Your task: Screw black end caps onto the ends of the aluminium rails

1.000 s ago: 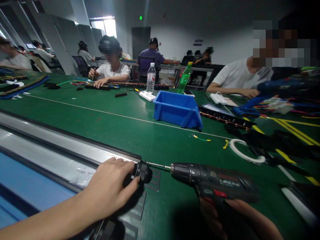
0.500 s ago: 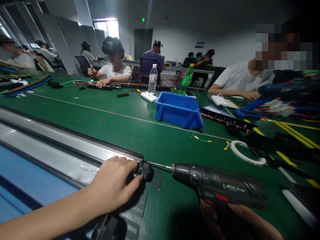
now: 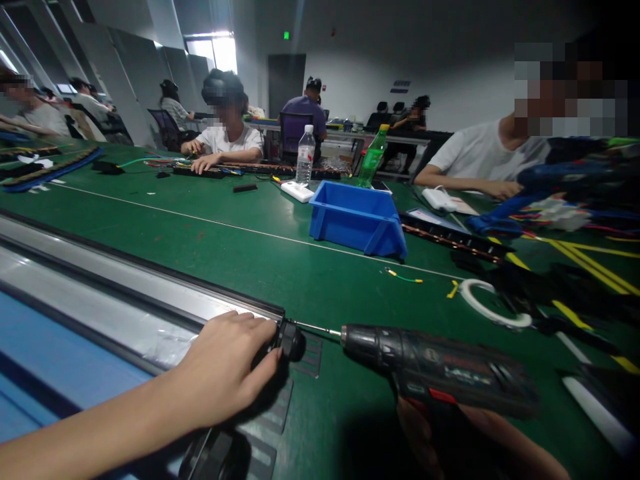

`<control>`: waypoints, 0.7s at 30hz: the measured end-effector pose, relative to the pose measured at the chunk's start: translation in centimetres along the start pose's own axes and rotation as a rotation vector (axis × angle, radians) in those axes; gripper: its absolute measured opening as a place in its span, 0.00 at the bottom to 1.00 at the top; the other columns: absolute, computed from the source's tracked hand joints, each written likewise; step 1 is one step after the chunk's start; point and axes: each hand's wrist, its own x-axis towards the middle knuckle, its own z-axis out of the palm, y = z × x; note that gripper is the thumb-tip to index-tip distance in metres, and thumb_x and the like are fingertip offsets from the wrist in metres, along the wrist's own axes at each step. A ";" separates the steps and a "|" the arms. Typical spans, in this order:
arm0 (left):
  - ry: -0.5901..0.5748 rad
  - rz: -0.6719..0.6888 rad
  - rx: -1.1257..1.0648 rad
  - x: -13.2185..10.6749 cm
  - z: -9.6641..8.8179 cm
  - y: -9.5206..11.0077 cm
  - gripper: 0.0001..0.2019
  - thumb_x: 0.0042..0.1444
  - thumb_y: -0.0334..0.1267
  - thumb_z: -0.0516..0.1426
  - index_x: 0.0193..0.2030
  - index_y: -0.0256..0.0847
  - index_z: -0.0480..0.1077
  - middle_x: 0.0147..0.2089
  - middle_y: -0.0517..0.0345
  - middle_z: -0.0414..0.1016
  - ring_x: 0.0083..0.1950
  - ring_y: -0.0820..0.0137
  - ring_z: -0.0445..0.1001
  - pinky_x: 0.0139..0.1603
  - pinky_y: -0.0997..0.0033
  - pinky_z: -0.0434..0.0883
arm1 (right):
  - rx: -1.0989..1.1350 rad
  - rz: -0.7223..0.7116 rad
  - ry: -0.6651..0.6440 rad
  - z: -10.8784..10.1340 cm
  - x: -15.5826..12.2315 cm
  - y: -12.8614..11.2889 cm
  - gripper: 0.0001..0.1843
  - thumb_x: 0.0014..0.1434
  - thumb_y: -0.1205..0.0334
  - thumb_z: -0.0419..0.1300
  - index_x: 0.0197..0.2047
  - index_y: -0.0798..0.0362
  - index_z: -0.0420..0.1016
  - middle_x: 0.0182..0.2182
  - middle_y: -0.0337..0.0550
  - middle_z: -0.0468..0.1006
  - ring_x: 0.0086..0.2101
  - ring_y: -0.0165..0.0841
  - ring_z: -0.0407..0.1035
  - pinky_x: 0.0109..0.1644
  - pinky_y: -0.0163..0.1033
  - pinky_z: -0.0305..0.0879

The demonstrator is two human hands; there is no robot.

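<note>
My right hand [image 3: 430, 427] is wrapped around the handle of a black and red cordless drill [image 3: 440, 367], partly in shadow. The drill's long thin bit [image 3: 315, 328] reaches left to the end of a silver metal rail [image 3: 165, 283]. Over that end lies my left hand [image 3: 235, 363], closed on a black end piece [image 3: 290, 339] with a rounded knob, thumb at its front. A second black knobbed part [image 3: 220, 453] sits below my left wrist. Flat slotted dark plates [image 3: 307, 357] lie beside it.
A blue bin [image 3: 355, 223] stands beyond the drill, near a clear bottle [image 3: 305, 157] and a green bottle [image 3: 374, 157]. A white ring [image 3: 493, 307] and a short green-yellow wire [image 3: 405, 277] lie on the green table [image 3: 240, 247]. Co-workers sit across and to the right.
Both my hands, the drill and the rail hold nearly the same places. Across the table, a co-worker's raised hand has come down.
</note>
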 end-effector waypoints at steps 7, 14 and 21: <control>0.015 0.050 -0.032 0.1 -0.1 -0.1 0.08 0.68 0.39 0.49 0.37 0.43 0.64 0.36 0.57 0.72 0.37 0.61 0.70 0.40 0.63 0.60 | 0.022 0.004 0.048 1.0 0.1 0.0 0.29 0.53 0.35 0.65 0.32 0.57 0.80 0.26 0.48 0.73 0.26 0.34 0.68 0.31 0.37 0.64; 0.021 0.065 -0.036 0.2 0.0 -0.1 0.07 0.67 0.38 0.49 0.36 0.43 0.64 0.35 0.58 0.71 0.37 0.62 0.69 0.39 0.62 0.59 | -0.006 -0.040 -0.108 -0.2 1.4 0.6 0.25 0.58 0.38 0.62 0.30 0.55 0.74 0.20 0.38 0.65 0.17 0.30 0.59 0.23 0.38 0.62; 0.027 0.064 -0.063 0.0 -0.1 -0.1 0.07 0.67 0.37 0.49 0.36 0.43 0.64 0.36 0.58 0.71 0.38 0.63 0.69 0.41 0.63 0.60 | -0.021 -0.027 -0.111 -0.1 1.1 0.4 0.25 0.59 0.39 0.63 0.33 0.56 0.76 0.23 0.43 0.70 0.22 0.31 0.65 0.27 0.35 0.60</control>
